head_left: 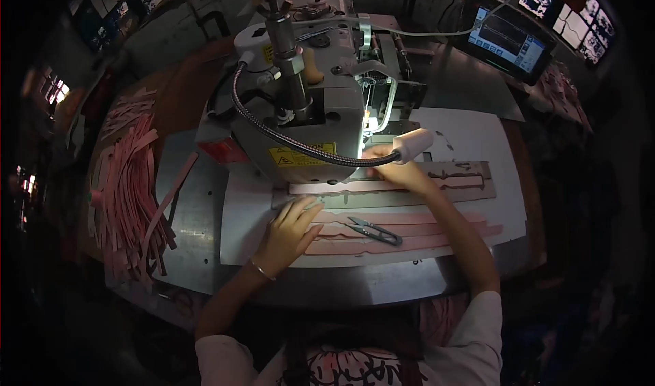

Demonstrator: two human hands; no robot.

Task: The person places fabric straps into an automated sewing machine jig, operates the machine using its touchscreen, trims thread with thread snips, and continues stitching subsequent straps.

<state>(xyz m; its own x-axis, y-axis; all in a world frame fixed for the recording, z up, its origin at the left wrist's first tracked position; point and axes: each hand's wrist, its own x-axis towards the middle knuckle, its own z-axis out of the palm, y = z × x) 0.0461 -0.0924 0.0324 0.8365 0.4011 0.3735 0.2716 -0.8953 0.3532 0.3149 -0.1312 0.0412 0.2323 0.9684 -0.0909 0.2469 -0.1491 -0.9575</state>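
A grey flat template (447,194) lies under the head of a sewing machine (324,116), with a pale pink strip (317,189) along its slot. My left hand (290,230) rests with fingers stretched out at the template's lower left edge, beside several pink strips (437,241). My right hand (402,174) is over the template close to the lit needle area. The lamp head partly covers its fingers, so I cannot make out whether they grip anything. Thread snips (375,231) lie on the pink strips between my two forearms.
A large heap of pink strips (129,195) spreads over the table's left side. A flexible lamp (413,144) arches in front of the machine. White board (245,239) lies beneath the template. A lit control screen (505,39) stands at the back right.
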